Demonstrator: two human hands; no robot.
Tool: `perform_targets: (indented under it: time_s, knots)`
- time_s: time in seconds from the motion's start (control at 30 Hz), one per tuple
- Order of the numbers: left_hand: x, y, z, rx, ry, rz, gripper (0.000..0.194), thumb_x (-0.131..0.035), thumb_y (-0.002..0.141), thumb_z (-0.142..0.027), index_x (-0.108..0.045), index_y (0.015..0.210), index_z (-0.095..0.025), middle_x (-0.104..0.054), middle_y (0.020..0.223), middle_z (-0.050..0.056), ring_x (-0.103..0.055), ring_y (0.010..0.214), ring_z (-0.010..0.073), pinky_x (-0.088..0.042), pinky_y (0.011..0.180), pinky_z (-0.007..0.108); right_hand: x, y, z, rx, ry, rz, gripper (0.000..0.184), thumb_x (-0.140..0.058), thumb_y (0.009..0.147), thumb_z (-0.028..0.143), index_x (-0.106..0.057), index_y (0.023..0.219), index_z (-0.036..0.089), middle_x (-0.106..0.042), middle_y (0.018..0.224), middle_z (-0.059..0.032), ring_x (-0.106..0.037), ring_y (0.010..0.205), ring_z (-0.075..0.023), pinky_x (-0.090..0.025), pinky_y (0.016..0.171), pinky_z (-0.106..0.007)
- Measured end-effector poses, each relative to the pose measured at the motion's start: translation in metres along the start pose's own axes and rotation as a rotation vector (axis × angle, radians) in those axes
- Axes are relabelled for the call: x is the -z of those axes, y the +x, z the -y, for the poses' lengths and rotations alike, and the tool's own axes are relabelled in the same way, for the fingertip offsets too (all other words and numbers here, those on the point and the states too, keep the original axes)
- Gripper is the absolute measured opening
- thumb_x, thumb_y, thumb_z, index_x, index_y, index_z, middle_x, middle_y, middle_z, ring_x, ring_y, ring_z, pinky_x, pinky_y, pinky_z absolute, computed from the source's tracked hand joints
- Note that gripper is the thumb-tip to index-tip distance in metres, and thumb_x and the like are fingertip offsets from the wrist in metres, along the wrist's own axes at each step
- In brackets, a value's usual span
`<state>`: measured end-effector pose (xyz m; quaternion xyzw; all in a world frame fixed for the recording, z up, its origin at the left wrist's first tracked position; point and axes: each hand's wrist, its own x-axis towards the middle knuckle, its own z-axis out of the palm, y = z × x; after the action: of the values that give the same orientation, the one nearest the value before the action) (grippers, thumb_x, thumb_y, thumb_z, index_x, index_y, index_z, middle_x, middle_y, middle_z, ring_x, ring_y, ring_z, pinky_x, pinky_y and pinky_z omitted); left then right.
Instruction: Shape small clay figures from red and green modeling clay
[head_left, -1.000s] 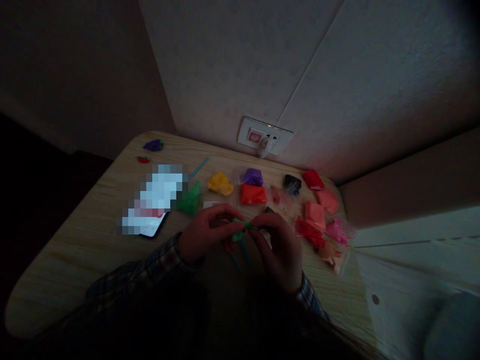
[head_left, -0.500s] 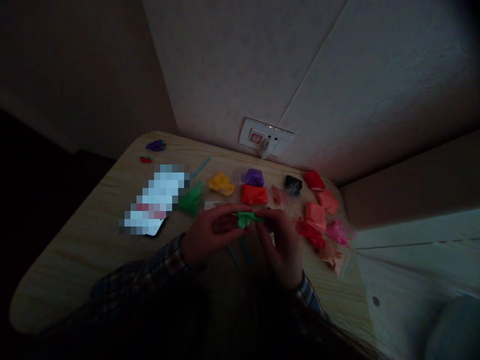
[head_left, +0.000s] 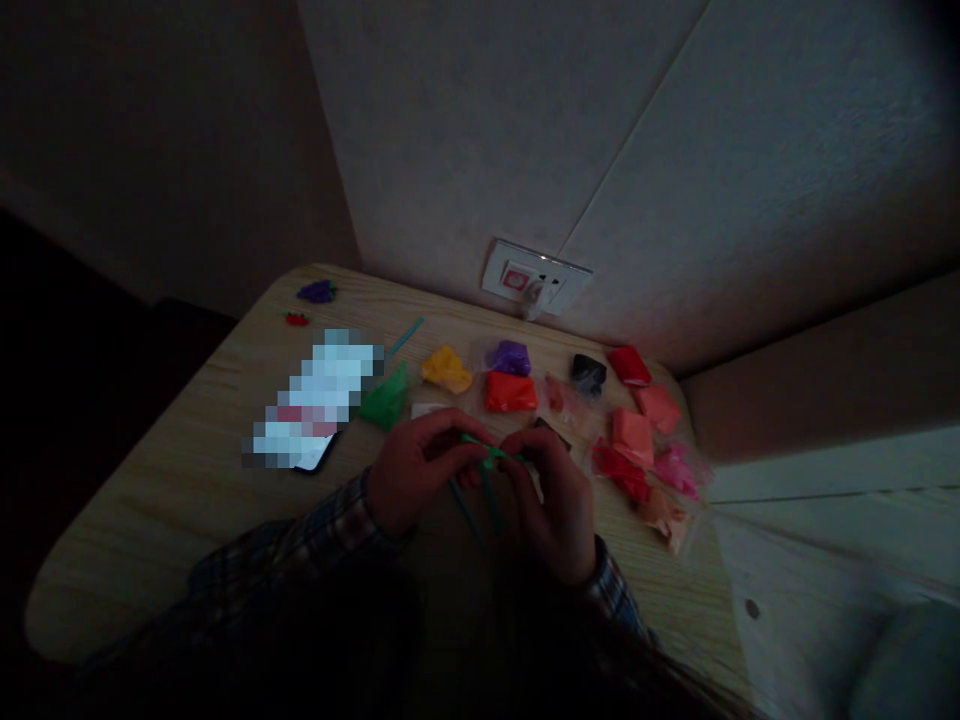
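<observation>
On the surface [head_left: 150, 500], the phone [head_left: 311, 405] lies left; behind it sit two figurines, the grape bunch [head_left: 316, 291] behind the smaller figurine [head_left: 297, 319]; a stick [head_left: 406, 337] lies at its far right corner; packets [head_left: 511, 392] spread rightward to a cluster [head_left: 632, 437]; behind the surface, a plug [head_left: 534, 297] sits in the wall socket [head_left: 499, 268]

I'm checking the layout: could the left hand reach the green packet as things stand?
Probably yes: the green packet lies just beyond the left hand with nothing seen between, though that hand holds a small green piece.
</observation>
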<state>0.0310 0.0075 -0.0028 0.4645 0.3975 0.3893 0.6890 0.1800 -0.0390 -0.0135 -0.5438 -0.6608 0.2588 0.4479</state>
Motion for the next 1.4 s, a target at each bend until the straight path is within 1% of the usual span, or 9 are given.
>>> perform_targets:
  time_s: [0.2, 0.33, 0.4, 0.57, 0.77, 0.97, 1.13, 1.27, 1.4]
  knots:
    - [0.0018, 0.0026, -0.0007, 0.018, -0.105, 0.067, 0.010, -0.067, 0.071, -0.022, -0.065, 0.074, -0.013, -0.064, 0.054, -0.003, -0.061, 0.048, 0.0086, -0.050, 0.048, 0.017, 0.0002, -0.0015, -0.0014, -0.022, -0.017, -0.077, 0.012, -0.048, 0.085, 0.010, -0.051, 0.089, 0.021, -0.057, 0.078, 0.0005, -0.056, 0.069, -0.0117, -0.046, 0.061, -0.023]
    - [0.0002, 0.0017, 0.0006, -0.005, -0.107, 0.090, 0.025, -0.074, 0.061, -0.013, -0.066, 0.084, -0.015, -0.071, 0.081, 0.001, -0.067, 0.071, 0.0133, -0.054, 0.065, 0.022, 0.0016, 0.0005, -0.0013, 0.017, -0.023, -0.070, 0.019, -0.039, 0.088, 0.010, -0.053, 0.095, 0.021, -0.056, 0.078, -0.0008, -0.055, 0.068, -0.0126, -0.046, 0.062, -0.025]
    - [-0.0003, 0.0010, 0.0017, -0.005, -0.073, 0.073, 0.028, -0.075, 0.059, -0.012, -0.066, 0.085, -0.015, -0.071, 0.087, 0.002, -0.067, 0.073, 0.0148, -0.054, 0.065, 0.024, 0.0025, 0.0017, 0.0005, 0.043, -0.031, -0.048, 0.022, -0.037, 0.088, 0.009, -0.054, 0.094, 0.020, -0.055, 0.077, -0.0014, -0.054, 0.069, -0.0135, -0.045, 0.061, -0.026]
    - [0.0009, 0.0012, 0.0012, 0.040, 0.003, 0.054, 0.019, -0.070, 0.065, -0.016, -0.066, 0.084, -0.015, -0.065, 0.062, -0.002, -0.060, 0.050, 0.0109, -0.051, 0.051, 0.022, 0.0018, 0.0023, 0.0033, 0.066, -0.082, -0.028, 0.012, -0.045, 0.087, 0.013, -0.053, 0.092, 0.021, -0.056, 0.082, -0.0031, -0.054, 0.075, -0.0161, -0.045, 0.065, -0.028]
    - [0.0023, 0.0000, -0.0001, -0.048, 0.152, 0.016, 0.006, -0.066, 0.069, -0.019, -0.064, 0.072, -0.015, -0.058, 0.056, -0.004, -0.054, 0.045, 0.0081, -0.044, 0.045, 0.018, -0.0013, 0.0002, -0.0011, 0.122, -0.130, 0.046, 0.006, -0.051, 0.085, 0.016, -0.051, 0.090, 0.020, -0.055, 0.078, -0.0017, -0.055, 0.070, -0.0146, -0.046, 0.060, -0.025]
    - [0.0035, -0.0008, 0.0034, -0.112, 0.244, -0.007, 0.011, -0.053, 0.080, -0.021, -0.062, 0.078, -0.015, -0.056, 0.055, -0.004, -0.054, 0.046, 0.0087, -0.043, 0.048, 0.018, -0.0006, 0.0011, 0.0015, 0.185, -0.135, 0.082, 0.008, -0.047, 0.089, 0.016, -0.053, 0.087, 0.020, -0.057, 0.074, -0.0012, -0.057, 0.067, -0.0129, -0.047, 0.058, -0.022]
    - [0.0029, 0.0002, 0.0021, -0.140, 0.129, 0.045, 0.017, -0.052, 0.083, -0.025, -0.065, 0.083, -0.014, -0.054, 0.061, -0.003, -0.049, 0.051, 0.0068, -0.041, 0.050, 0.017, -0.0009, 0.0025, 0.0028, 0.211, -0.138, 0.105, 0.014, -0.043, 0.090, 0.015, -0.056, 0.087, 0.021, -0.058, 0.074, -0.0016, -0.058, 0.066, -0.0135, -0.049, 0.059, -0.024]
    - [0.0026, 0.0004, 0.0038, -0.071, -0.046, 0.057, 0.017, -0.062, 0.078, -0.031, -0.066, 0.089, -0.018, -0.049, 0.063, -0.006, -0.041, 0.050, 0.0032, -0.033, 0.046, 0.013, -0.0014, 0.0026, 0.0037, 0.225, -0.154, 0.122, 0.012, -0.046, 0.089, 0.017, -0.057, 0.086, 0.022, -0.059, 0.071, -0.0011, -0.060, 0.064, -0.0139, -0.050, 0.056, -0.024]
    - [0.0032, 0.0025, 0.0065, -0.027, -0.203, 0.153, 0.020, -0.064, 0.077, -0.035, -0.069, 0.090, -0.020, -0.056, 0.068, -0.004, -0.041, 0.048, 0.0023, -0.034, 0.044, 0.014, -0.0002, 0.0020, 0.0044, 0.189, -0.174, 0.071, 0.010, -0.047, 0.089, 0.016, -0.055, 0.088, 0.022, -0.063, 0.074, -0.0024, -0.062, 0.066, -0.0151, -0.051, 0.059, -0.024]
